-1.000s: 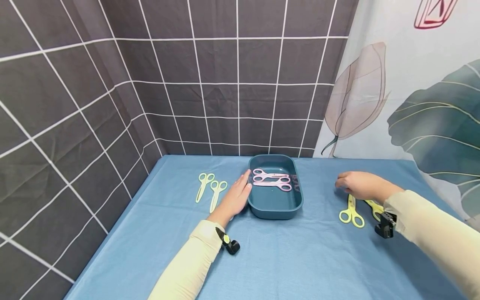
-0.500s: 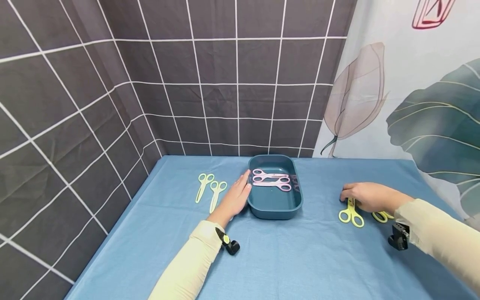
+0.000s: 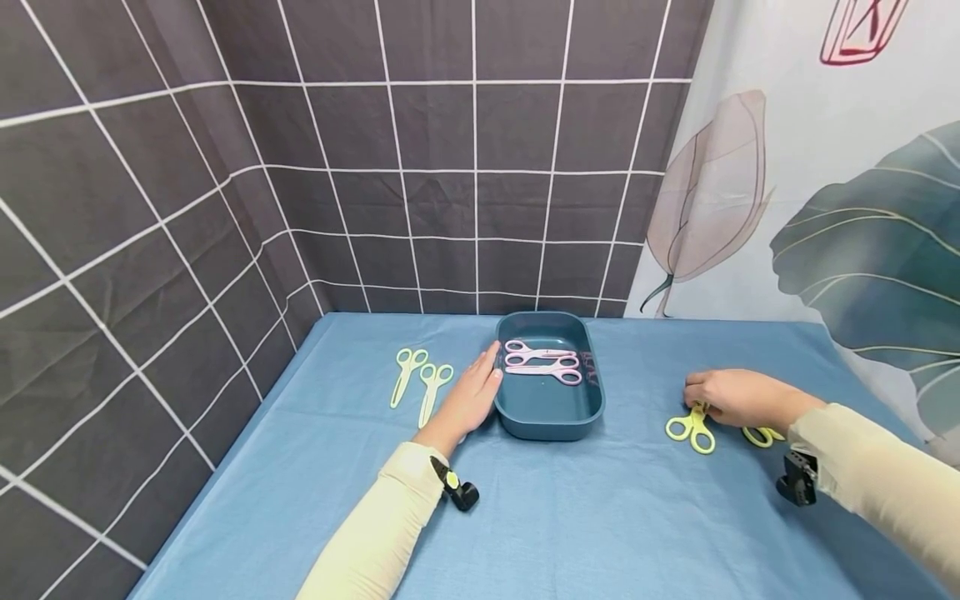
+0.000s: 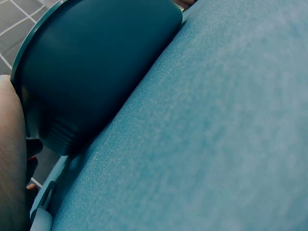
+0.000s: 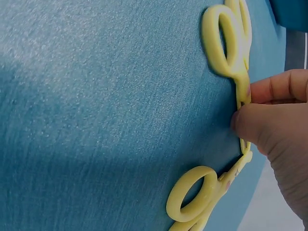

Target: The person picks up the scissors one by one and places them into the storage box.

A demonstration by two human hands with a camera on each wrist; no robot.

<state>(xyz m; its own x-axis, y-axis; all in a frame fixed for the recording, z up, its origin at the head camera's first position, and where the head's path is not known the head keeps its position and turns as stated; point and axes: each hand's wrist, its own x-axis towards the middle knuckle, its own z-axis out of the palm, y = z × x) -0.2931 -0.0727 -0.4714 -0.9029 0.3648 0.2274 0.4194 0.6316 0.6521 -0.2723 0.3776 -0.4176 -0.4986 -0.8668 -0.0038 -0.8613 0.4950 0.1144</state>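
In the head view, my left hand [image 3: 467, 396] lies with straight fingers against the left wall of a dark teal box [image 3: 551, 429]. Two pairs of pink-and-white scissors lie inside it, one pair [image 3: 555, 355] behind the other pair [image 3: 564, 370]. At the right, my right hand [image 3: 738, 397] pinches yellow scissors [image 3: 692, 427] between thumb and fingers near the blades, handles toward me. The right wrist view shows the pinched yellow scissors [image 5: 242, 85] close to the cloth. A second pair of yellow scissors [image 5: 224, 185] lies beside them, partly behind my hand in the head view.
Two pairs of pale green scissors, a left pair [image 3: 406, 377] and a right pair [image 3: 431, 393], lie left of the box. Blue cloth [image 3: 585, 517] covers the table. A dark gridded curtain [image 3: 435, 200] and a leaf-print sheet [image 3: 795, 250] hang behind it.
My right hand has come down toward me onto the yellow scissors and pinches them. Their handles have shifted slightly left. The left hand and the box stay put.
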